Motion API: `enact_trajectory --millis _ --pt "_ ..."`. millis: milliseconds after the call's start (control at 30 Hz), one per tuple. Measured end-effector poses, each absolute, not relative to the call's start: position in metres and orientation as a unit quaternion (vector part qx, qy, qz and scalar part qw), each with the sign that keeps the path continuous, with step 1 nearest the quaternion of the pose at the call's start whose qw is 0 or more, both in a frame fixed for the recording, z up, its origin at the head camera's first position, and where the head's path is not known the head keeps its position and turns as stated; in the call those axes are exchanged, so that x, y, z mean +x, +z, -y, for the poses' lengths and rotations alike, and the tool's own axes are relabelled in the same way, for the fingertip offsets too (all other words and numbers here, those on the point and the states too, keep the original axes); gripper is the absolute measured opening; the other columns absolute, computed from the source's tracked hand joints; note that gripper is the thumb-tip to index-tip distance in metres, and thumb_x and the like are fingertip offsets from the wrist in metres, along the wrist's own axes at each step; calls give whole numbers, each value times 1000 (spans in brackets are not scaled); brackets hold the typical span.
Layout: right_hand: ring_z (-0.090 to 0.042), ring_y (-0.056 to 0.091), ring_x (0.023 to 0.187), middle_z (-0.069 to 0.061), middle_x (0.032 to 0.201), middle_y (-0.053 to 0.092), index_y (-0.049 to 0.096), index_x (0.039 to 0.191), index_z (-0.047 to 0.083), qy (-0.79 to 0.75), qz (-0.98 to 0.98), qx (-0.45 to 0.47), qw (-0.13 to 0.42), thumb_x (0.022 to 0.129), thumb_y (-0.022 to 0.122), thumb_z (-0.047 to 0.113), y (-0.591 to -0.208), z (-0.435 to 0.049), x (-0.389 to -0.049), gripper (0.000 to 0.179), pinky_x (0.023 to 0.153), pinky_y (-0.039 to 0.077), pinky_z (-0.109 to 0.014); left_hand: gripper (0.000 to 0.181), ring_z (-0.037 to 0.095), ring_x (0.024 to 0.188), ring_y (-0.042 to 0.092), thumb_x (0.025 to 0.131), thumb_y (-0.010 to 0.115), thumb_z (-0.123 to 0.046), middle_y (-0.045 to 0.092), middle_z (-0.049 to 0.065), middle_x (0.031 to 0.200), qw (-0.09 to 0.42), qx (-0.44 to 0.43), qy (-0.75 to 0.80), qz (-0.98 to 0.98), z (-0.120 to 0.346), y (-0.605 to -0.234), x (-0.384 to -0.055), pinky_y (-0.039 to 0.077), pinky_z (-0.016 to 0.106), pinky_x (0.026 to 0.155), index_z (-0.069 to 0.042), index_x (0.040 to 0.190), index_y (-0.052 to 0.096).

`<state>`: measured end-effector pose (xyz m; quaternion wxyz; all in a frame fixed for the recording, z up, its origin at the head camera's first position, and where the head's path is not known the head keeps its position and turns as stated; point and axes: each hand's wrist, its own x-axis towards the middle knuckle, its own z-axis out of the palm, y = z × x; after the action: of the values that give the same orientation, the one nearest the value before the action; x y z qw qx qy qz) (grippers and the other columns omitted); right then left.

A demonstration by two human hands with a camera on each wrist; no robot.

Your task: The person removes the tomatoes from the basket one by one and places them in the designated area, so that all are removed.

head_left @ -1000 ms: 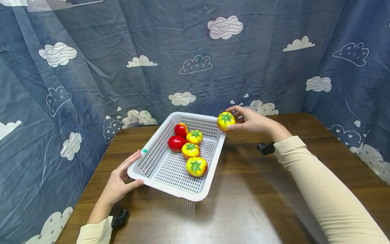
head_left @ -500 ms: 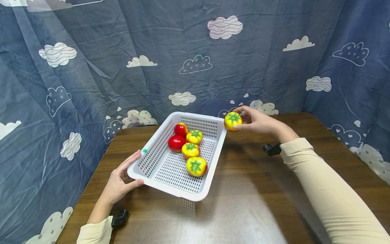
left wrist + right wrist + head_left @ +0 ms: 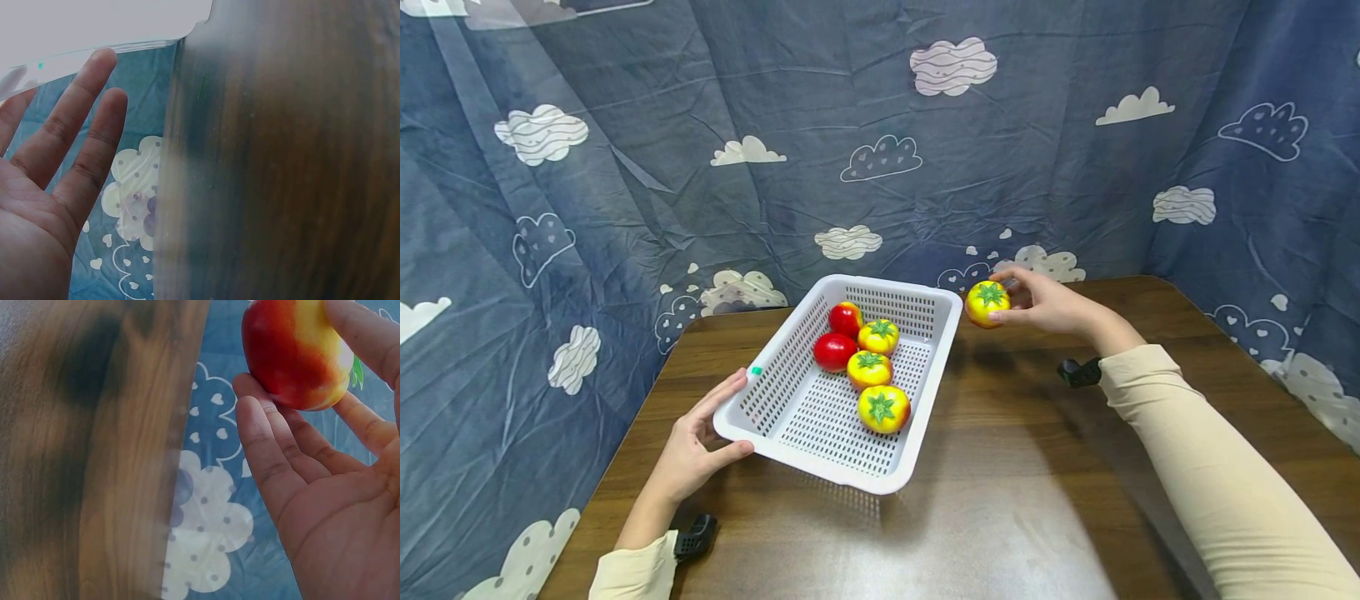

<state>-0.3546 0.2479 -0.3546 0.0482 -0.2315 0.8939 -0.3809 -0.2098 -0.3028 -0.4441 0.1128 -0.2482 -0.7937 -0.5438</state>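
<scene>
Right hand (image 3: 1047, 305), arm (image 3: 1202, 450) outstretched, has shifted rightward pinching 1 fruit (image 3: 987, 305) just past the far-right corner of the basket (image 3: 812, 408). Left hand (image 3: 691, 442), fingers (image 3: 97, 144) spread, touches the near-left corner; 5 more fruits (image 3: 870, 372) sit inside.

The basket (image 3: 808, 417) looks plastic, the fruit (image 3: 988, 303) glossy, the table (image 3: 1000, 500) wooden, the backdrop (image 3: 805, 100) cloth.
</scene>
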Motion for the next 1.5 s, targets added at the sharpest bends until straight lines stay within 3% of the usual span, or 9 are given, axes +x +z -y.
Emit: enact_trajectory --millis 233,433,500,833,1267,1500 --pt "-41 70 118 -29 138 62 44 155 1 -378 -897 -222 60 100 78 19 -361 -253 -356 67 90 58 -25 86 1 128 66 80 83 16 40 20 171 113 -245 -542 796 303 -445 -210 59 17 93 2 158 49" --pt "-44 63 130 -26 144 58 42 158 3 -367 -901 -220 66 102 76 25 -370 -258 -356 69 106 57 -51 86 2 129 66 81 83 16 39 21 171 107 -243 -543 797 303 -445 -210 59 18 92 2 158 49" --pt "-44 62 130 -27 144 58 42 157 3 -369 -901 -218 68 102 76 25 -373 -260 -355 69 108 55 -55 86 2 129 65 81 83 16 39 21 171 106 -242 -544 797 303 -445 -211 59 18 93 2 158 49" --pt "-47 69 122 -33 139 60 42 155 -5 -372 -901 -208 80 98 80 18 -388 -265 -359 71 93 60 -33 86 1 130 65 81 83 15 39 19 172 106 -238 -542 799 304 -445 -210 59 18 93 1 158 49" --pt "-42 65 124 -31 138 64 46 151 -5 -356 -908 -204 87 97 81 21 -404 -265 -362 69 101 55 -43 86 0 130 65 81 84 15 39 19 172 105 -233 -540 802 304 -445 -210 59 18 93 -1 158 49" --pt "-41 67 119 -33 137 62 45 151 -5 -360 -906 -200 96 98 80 22 -408 -264 -362 69 86 56 -34 86 -1 131 63 81 84 14 40 15 173 102 -229 -541 802 303 -444 -210 59 17 93 -2 159 49"
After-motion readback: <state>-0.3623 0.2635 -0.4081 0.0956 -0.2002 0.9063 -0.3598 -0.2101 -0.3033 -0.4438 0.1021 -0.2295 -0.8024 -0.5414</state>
